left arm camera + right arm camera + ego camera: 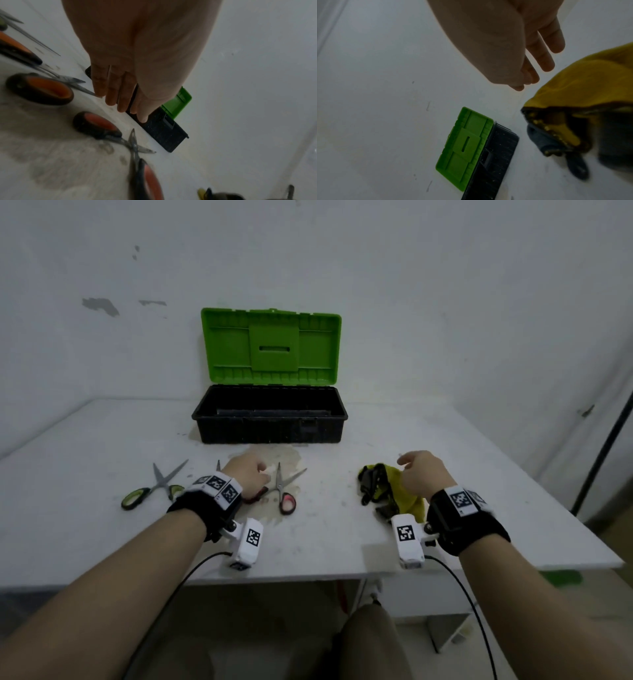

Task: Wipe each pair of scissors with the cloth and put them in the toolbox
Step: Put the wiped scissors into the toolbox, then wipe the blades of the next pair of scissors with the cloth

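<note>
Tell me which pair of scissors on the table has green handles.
The green-handled scissors lie farthest left, beyond the left hand. The other pairs have red handles: one right of that hand, one partly beneath it.

Bare workroom or makeshift workshop, scuffed white table [342, 542] against chipped white wall [445, 302], open toolbox [270, 419] at the table's back, stains in front of it

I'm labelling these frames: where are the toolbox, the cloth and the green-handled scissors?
toolbox [270, 430]: head view, black front wall.
cloth [409, 501]: head view, yellow fold below the right hand.
green-handled scissors [134, 498]: head view, near handle loop.
</note>
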Motion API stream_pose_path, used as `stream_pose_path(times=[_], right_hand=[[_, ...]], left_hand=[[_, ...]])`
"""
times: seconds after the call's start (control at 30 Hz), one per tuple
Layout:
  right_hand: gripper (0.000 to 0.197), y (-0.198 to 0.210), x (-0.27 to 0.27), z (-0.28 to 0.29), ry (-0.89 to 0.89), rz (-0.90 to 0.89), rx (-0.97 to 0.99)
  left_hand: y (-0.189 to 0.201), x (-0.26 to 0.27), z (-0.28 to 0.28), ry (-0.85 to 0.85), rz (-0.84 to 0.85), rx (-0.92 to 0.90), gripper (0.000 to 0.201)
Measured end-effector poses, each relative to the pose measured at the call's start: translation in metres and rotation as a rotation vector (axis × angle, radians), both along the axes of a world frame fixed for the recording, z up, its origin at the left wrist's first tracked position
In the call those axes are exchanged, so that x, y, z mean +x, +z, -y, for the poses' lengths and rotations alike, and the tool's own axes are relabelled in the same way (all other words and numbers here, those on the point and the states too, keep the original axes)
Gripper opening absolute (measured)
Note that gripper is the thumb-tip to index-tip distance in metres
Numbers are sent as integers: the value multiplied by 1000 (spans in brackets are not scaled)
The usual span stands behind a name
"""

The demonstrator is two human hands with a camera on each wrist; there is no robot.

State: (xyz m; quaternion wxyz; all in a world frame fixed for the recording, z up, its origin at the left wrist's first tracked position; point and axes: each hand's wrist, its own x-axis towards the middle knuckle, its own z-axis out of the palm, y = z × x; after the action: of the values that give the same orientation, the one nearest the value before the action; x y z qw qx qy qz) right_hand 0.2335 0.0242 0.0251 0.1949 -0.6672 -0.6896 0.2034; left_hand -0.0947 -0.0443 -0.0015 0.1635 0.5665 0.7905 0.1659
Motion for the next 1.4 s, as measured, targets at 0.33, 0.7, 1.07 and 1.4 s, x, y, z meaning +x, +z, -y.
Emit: stream_pose_path(times=[0.33, 0.7, 1.07, 1.4], right_hand=[[36, -18, 2, -4, 75, 159, -12], [16, 0, -10, 9, 191, -290, 278], [27, 1, -33, 42, 410, -549, -33], [10, -12, -47, 51, 530, -501, 86]], left_hand=[[-10, 14, -10, -52, -236, -138, 19], [0, 9, 21, -73, 502, 110, 6], [-14, 56, 50, -126, 819, 193, 20], [-12, 65, 36, -130, 645, 306, 22]])
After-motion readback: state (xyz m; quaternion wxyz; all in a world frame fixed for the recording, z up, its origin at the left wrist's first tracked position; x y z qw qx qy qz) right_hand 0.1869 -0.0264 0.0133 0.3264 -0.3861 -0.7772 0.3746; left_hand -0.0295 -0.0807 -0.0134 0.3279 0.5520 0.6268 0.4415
